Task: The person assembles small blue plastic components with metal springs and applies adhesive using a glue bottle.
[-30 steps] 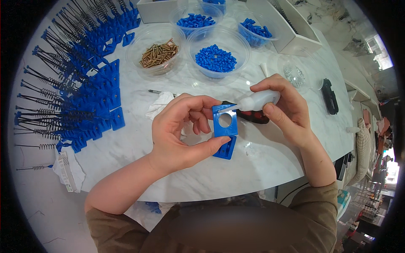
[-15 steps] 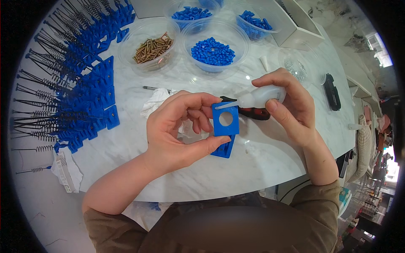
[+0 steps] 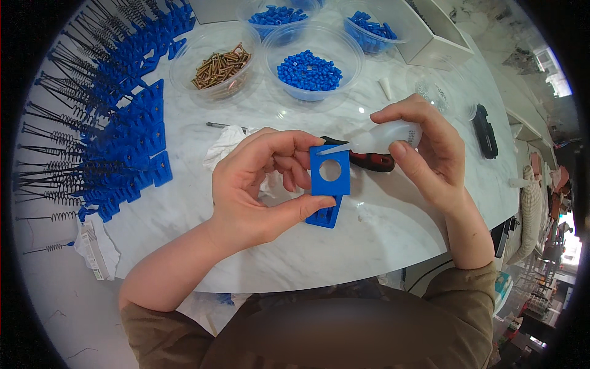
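Observation:
My left hand [image 3: 264,184] pinches a flat blue plastic plate with a round hole [image 3: 318,178] between thumb and fingers. My right hand [image 3: 433,147] is wrapped around a small whitish squeeze bottle [image 3: 384,139], held sideways. Its thin nozzle lies at the plate's upper edge, above the hole. Below the plate is a second blue plastic piece [image 3: 324,216]; whether the two are joined I cannot tell. Behind the bottle lies a red and black handled tool [image 3: 375,162] on the table, partly hidden. Crumpled white tissue [image 3: 228,144] lies behind my left hand.
Many blue parts with black springs [image 3: 138,135] line the table's left side. Clear tubs hold brass-coloured screws [image 3: 222,69], blue beads [image 3: 309,72] and blue tubes [image 3: 372,26]. A white cone cap [image 3: 385,88], a black tool [image 3: 484,134] and a metal rod [image 3: 226,127] lie around.
The bottle and my right hand have shifted slightly right. Its nozzle tip has moved a little rightward along the plate's upper edge. My left hand still holds the plate almost in place.

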Motion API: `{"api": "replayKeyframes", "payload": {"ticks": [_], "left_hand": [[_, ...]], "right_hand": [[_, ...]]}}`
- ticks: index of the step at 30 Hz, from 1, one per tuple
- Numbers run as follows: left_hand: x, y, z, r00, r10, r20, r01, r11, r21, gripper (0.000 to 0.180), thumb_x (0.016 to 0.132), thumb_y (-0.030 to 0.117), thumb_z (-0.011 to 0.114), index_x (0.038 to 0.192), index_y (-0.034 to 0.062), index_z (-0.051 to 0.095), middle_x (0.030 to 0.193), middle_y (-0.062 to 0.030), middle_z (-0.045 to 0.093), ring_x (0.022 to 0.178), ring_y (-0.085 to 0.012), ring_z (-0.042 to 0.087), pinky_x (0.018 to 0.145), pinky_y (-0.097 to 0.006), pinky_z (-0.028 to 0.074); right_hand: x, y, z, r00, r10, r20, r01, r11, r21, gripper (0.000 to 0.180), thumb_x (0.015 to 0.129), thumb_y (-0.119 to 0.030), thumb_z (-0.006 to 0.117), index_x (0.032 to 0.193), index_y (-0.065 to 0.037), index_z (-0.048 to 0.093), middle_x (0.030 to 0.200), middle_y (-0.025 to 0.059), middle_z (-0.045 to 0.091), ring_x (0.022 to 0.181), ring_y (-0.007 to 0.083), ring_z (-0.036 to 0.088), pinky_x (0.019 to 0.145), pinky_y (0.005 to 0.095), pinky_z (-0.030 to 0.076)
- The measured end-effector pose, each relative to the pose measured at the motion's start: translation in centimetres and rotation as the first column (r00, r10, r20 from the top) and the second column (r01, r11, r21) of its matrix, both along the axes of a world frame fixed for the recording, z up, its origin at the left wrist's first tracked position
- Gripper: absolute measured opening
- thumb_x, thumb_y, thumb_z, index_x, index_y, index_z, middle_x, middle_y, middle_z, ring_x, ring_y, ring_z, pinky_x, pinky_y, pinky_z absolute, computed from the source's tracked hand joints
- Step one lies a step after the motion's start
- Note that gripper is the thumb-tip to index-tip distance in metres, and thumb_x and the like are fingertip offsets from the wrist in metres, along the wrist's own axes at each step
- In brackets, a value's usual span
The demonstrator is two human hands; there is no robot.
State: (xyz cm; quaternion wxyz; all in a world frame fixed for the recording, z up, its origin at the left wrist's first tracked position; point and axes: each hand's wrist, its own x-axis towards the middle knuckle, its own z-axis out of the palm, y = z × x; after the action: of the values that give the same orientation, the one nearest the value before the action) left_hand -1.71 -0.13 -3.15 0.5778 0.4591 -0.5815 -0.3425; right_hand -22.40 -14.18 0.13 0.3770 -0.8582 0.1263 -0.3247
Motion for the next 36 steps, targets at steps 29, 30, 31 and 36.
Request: {"api": "replayKeyframes", "payload": {"ticks": [29,30,31,36], "left_hand": [[0.12,-0.1,-0.27,1.0,-0.001,-0.007,0.002,1.0,0.016,0.061,0.062,0.005,0.086,0.114,-0.0034,0.055,0.097,-0.0049,0.058,0.076,-0.007,0.054,0.066,-0.021,0.043],[0.13,-0.1,-0.24,1.0,-0.003,-0.001,0.003,1.0,0.027,0.061,0.062,0.005,0.086,0.114,-0.0035,0.055,0.097,-0.0048,0.058,0.075,-0.0069,0.054,0.066,-0.021,0.043],[0.14,-0.11,-0.22,1.0,-0.004,0.006,0.004,0.999,0.037,0.06,0.063,0.005,0.085,0.114,-0.0035,0.055,0.097,-0.0047,0.058,0.075,-0.0067,0.054,0.065,-0.021,0.043],[-0.06,-0.11,-0.19,1.0,0.011,-0.021,-0.01,0.999,0.045,0.059,0.063,0.005,0.085,0.114,-0.0034,0.056,0.095,-0.0041,0.058,0.075,-0.0067,0.055,0.065,-0.021,0.043]], "right_hand": [[-0.39,-0.17,0.33,0.996,0.053,0.073,-0.048,0.997,-0.06,0.03,0.079,-0.004,0.059,0.107,0.003,0.061,0.099,0.0109,0.061,0.086,0.0167,0.056,0.072,0.0263,0.042],[-0.43,-0.19,0.33,0.995,0.06,0.082,-0.054,0.996,-0.068,0.03,0.079,-0.004,0.059,0.108,0.003,0.06,0.099,0.0111,0.061,0.086,0.0168,0.056,0.073,0.0266,0.042],[-0.47,-0.18,0.37,0.995,0.06,0.083,-0.054,0.996,-0.068,0.03,0.079,-0.004,0.059,0.108,0.003,0.06,0.099,0.0111,0.061,0.086,0.0168,0.056,0.073,0.0266,0.042],[-0.83,-0.27,0.61,0.992,0.054,0.117,-0.047,0.997,-0.065,0.03,0.078,-0.004,0.059,0.108,0.003,0.06,0.099,0.0109,0.061,0.087,0.0169,0.056,0.074,0.0265,0.041]]}}
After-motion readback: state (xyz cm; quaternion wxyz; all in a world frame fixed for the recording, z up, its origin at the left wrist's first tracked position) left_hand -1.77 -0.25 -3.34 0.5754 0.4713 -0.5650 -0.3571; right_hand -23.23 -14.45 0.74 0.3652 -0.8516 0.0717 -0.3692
